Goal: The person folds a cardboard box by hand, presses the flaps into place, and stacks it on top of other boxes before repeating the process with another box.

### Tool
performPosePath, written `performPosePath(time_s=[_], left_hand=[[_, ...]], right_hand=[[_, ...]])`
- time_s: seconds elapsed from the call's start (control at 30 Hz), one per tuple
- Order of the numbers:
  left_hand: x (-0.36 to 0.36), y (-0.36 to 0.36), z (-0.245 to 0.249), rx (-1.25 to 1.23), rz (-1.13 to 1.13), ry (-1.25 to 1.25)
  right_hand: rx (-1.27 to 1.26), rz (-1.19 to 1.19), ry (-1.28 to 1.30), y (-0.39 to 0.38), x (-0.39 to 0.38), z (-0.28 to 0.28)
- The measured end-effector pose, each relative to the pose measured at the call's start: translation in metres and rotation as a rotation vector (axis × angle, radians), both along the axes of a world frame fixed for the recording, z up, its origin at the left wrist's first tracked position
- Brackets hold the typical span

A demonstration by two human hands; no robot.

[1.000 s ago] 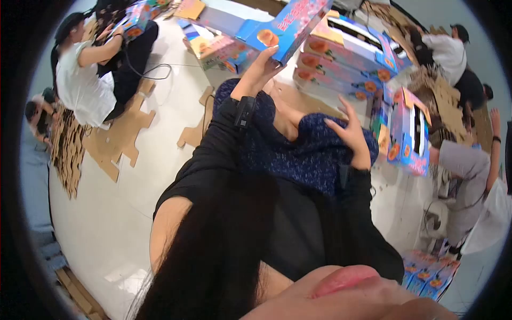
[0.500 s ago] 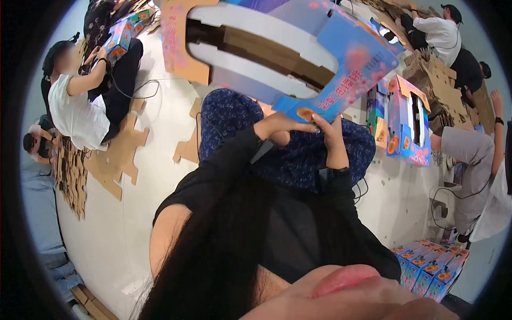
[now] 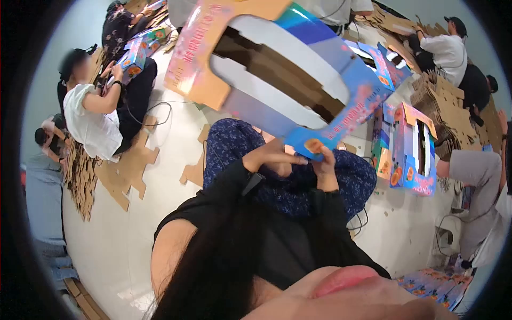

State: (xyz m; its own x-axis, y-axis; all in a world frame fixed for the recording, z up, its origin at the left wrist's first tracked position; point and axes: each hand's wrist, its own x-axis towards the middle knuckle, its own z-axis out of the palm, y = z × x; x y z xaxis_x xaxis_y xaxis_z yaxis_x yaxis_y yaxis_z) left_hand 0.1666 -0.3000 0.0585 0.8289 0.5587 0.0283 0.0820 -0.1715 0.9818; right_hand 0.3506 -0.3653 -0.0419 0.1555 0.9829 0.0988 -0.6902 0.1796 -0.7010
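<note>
A large printed carton [image 3: 201, 58], orange at one end and blue at the other, is held up tilted in front of my legs. Through its long cut-out opening I see white inner walls and brown cardboard. My left hand [image 3: 271, 157] is closed at the lower blue end, thumb stretched along the edge. Opposite it, my right hand [image 3: 324, 164] pinches the blue end flap [image 3: 308, 146], which bears an orange fruit picture. The fingers beneath the flap are partly hidden.
Two similar printed cartons [image 3: 415, 146] stand on the floor at right. Flat cardboard pieces [image 3: 128, 165] lie at left, and a cardboard stack [image 3: 440, 104] rises at far right. Several people sit around, one in a white shirt [image 3: 93, 120] handling a carton. More cartons [image 3: 434, 285] stand at lower right.
The carton has turned slightly and sits a little lower in view, showing more of its orange end. My right hand has shifted down at the flap. The whole view has shifted somewhat.
</note>
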Motion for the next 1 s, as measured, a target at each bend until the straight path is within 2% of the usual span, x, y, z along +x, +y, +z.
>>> performPosePath(time_s=[0.07,0.1,0.13,0.23,0.3,0.37,0.53,0.67,0.77,0.83,1.0], left_hand=[[-0.011,0.012,-0.016,0.122,0.026,-0.023],[-0.018,0.016,-0.02,0.183,0.036,-0.033],[-0.024,0.015,-0.01,-0.007,0.121,-0.058],[-0.056,0.032,-0.008,-0.02,0.518,-0.143],[-0.082,0.058,-0.02,-0.007,0.851,-0.486],[-0.104,0.059,0.017,-0.066,1.01,-0.65],[-0.142,0.066,0.079,0.038,1.034,-0.834],[-0.156,0.073,0.069,0.312,1.204,-0.627],[-0.164,0.066,0.055,0.263,1.271,-0.677],[-0.174,0.069,0.035,0.18,1.225,-0.669],[-0.171,0.059,0.028,0.026,1.152,-0.679]], right_hand=[[0.025,0.063,0.23,0.005,0.024,-0.044],[0.0,0.053,0.295,0.004,0.022,-0.036],[-0.023,0.042,0.36,0.004,0.018,-0.026],[-0.03,0.088,0.427,0.002,0.007,-0.007],[-0.035,0.115,0.384,0.004,0.004,-0.005],[-0.059,0.12,0.346,0.005,0.005,-0.013],[-0.108,0.073,0.189,0.009,0.002,-0.016],[-0.115,0.074,0.13,0.011,0.0,-0.018],[-0.114,0.063,0.126,0.01,0.006,-0.031],[-0.163,0.032,0.094,0.002,0.011,-0.026],[-0.186,-0.051,-0.053,-0.014,0.031,0.015]])
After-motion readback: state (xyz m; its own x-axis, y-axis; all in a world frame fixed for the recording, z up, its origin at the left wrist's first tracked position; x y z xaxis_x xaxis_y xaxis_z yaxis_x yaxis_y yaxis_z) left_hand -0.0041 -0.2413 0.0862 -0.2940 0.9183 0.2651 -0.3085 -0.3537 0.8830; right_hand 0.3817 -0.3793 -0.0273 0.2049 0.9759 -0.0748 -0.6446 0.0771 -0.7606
